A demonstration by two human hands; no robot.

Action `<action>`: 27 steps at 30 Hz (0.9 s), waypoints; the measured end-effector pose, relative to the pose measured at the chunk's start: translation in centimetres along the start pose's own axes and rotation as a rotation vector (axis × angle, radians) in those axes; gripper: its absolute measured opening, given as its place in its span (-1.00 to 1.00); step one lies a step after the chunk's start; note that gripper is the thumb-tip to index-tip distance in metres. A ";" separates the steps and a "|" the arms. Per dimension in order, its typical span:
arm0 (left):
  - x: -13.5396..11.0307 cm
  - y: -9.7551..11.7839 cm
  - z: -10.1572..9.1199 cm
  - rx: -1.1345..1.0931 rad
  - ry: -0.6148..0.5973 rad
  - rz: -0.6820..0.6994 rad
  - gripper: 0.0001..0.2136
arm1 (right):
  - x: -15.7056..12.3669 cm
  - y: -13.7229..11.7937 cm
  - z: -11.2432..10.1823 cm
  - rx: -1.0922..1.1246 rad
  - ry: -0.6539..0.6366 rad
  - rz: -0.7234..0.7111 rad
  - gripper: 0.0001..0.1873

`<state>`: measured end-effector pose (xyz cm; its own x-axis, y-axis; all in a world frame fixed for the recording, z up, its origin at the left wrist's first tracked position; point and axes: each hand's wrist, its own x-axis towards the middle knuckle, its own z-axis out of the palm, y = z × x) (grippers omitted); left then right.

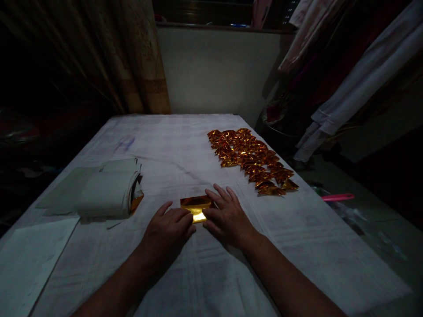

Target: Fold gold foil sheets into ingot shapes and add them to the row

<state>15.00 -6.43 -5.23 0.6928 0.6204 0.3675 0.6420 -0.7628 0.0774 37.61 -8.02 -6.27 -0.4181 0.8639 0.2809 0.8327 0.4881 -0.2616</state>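
Observation:
A folded sheet of gold foil paper [195, 205] lies on the white cloth-covered table [185, 145] in front of me. My left hand [168, 231] rests flat at its left end, fingers together, pressing on the paper. My right hand [226, 215] lies flat on its right end with fingers stretched out. Both hands press the sheet down; neither grips it. To the right lies a pile of several folded gold paper pieces [253, 160].
A stack of paper sheets with curled-over edges [105, 191] sits on the left of the table. Curtains [132, 57] hang at the back left, clothes [346, 66] hang at the right. A pink object [337, 197] lies beyond the table's right edge.

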 end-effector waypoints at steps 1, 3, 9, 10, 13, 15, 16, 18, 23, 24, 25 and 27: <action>0.1 0.0 -0.1 -0.002 -0.007 -0.010 -0.92 | 0.0 0.1 -0.1 -0.006 0.006 -0.015 -0.84; 0.2 0.0 -0.1 0.004 -0.017 -0.022 -0.93 | 0.1 0.2 -0.3 -0.013 0.006 -0.042 -0.84; 0.3 -0.1 0.0 0.012 0.006 -0.008 -0.83 | 0.1 0.2 -0.5 0.002 -0.038 -0.057 -0.81; 0.3 -0.1 0.0 0.007 0.004 -0.010 -0.82 | 0.2 0.3 -0.5 0.001 -0.037 -0.060 -0.81; 0.4 -0.1 -0.2 -0.025 -0.025 -0.027 -0.87 | 0.2 0.5 -0.7 -0.018 -0.036 -0.061 -0.82; 0.5 -0.1 -0.4 -0.038 -0.039 -0.038 -0.90 | 0.2 0.7 -0.9 -0.027 -0.050 -0.075 -0.81; 0.5 -0.1 -0.4 -0.039 -0.040 -0.038 -0.89 | 0.2 0.7 -1.0 -0.030 -0.060 -0.085 -0.80; 0.6 -0.1 -0.4 -0.029 -0.024 -0.034 -0.87 | 0.2 0.9 -1.1 -0.036 -0.081 -0.103 -0.76; 0.6 -0.2 0.0 0.011 0.023 -0.025 -0.83 | 0.3 0.8 -0.9 -0.033 -0.093 -0.115 -0.74; 0.7 -0.2 0.1 0.015 0.025 -0.029 -0.83 | 0.4 0.8 -0.8 -0.030 -0.082 -0.113 -0.75; 0.7 -0.2 0.1 0.016 0.021 -0.035 -0.83 | 0.5 0.7 -0.7 -0.027 -0.069 -0.113 -0.74; 0.8 -0.2 -0.1 0.011 -0.007 -0.043 -0.87 | 0.6 0.6 -0.4 -0.023 -0.039 -0.112 -0.74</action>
<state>15.38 -5.80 -4.87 0.6666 0.6541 0.3575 0.6748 -0.7333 0.0833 38.03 -7.21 -5.87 -0.5222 0.8085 0.2713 0.7878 0.5791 -0.2097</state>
